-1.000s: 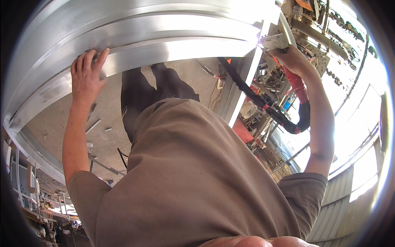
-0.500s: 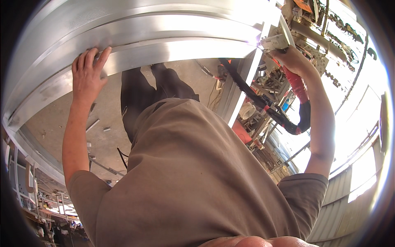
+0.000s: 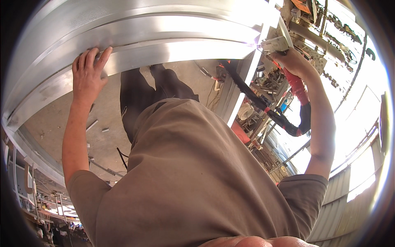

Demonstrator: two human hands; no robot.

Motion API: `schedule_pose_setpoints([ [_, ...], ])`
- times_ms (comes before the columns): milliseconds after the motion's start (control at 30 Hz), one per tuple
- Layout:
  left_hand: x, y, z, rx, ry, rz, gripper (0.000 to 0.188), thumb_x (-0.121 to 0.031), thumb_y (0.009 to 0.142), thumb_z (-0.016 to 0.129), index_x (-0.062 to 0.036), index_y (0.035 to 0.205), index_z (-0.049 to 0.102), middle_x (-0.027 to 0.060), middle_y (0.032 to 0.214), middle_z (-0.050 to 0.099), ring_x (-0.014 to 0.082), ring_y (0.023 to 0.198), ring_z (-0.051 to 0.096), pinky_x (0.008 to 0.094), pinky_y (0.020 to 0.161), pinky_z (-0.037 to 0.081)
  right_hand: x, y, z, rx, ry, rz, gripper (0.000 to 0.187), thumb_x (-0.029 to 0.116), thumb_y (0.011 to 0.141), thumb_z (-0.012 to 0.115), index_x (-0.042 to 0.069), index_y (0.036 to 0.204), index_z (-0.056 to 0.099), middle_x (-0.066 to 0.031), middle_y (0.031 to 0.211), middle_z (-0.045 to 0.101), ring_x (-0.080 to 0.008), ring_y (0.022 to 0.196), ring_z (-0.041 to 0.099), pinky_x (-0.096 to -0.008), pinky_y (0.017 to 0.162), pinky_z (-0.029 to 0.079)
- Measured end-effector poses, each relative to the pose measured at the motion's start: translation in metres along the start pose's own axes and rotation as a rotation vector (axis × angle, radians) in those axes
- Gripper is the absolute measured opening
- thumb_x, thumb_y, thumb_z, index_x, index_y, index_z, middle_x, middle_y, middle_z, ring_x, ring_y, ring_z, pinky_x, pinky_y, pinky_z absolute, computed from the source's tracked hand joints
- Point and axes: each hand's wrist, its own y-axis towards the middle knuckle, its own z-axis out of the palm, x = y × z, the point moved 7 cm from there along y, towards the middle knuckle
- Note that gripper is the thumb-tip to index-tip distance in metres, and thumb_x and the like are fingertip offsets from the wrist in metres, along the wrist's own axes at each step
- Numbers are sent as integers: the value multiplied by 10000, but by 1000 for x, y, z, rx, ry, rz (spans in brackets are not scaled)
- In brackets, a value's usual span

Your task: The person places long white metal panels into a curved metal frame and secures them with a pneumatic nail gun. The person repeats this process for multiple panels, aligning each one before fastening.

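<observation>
Left fingers (image 3: 89,59) on smooth stepped metal (image 3: 140,53) | right fingers (image 3: 284,59) around boxy-headed tool (image 3: 275,44)

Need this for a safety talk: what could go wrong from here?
The bare right hand grips the tool near a bright spot, so burns seem possible. The bare left hand rests on the silvery metal panel, whose edge might cut. The looped black hose could snag.

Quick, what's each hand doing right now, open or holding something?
Left hand: open, fingers resting on the silver metal frame.
Right hand: closed around the grey-headed tool.
</observation>
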Motion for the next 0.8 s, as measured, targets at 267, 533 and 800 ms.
schedule_pose_setpoints([
  [267, 0, -2, 3, 15, 0, -8, 1018, -93, 646, 872, -309, 1553, 464, 81, 1369, 515, 314, 1307, 506, 506, 1127, 397, -7, -24, -5, 35, 100, 134, 434, 447, 920, 678, 21, 987, 727, -78, 805, 701, -197, 702, 671, -346, 683, 521],
  [533, -2, -1, 1, 3, 11, -1, 1000, -91, 644, 852, -291, 1548, 474, 88, 1378, 512, 313, 1308, 501, 506, 1127, 389, -76, -83, -9, -167, 466, 148, 408, 324, 969, 722, -2, 1213, 704, -75, 974, 721, -132, 801, 661, -309, 710, 538],
  [800, -5, 0, -1, 17, 19, -18, 977, -92, 649, 837, -281, 1540, 485, 81, 1381, 507, 315, 1314, 489, 505, 1140, 373, -74, -62, 14, -112, 359, 125, 410, 311, 972, 703, 6, 1245, 681, -48, 931, 703, -132, 824, 641, -330, 760, 521],
])
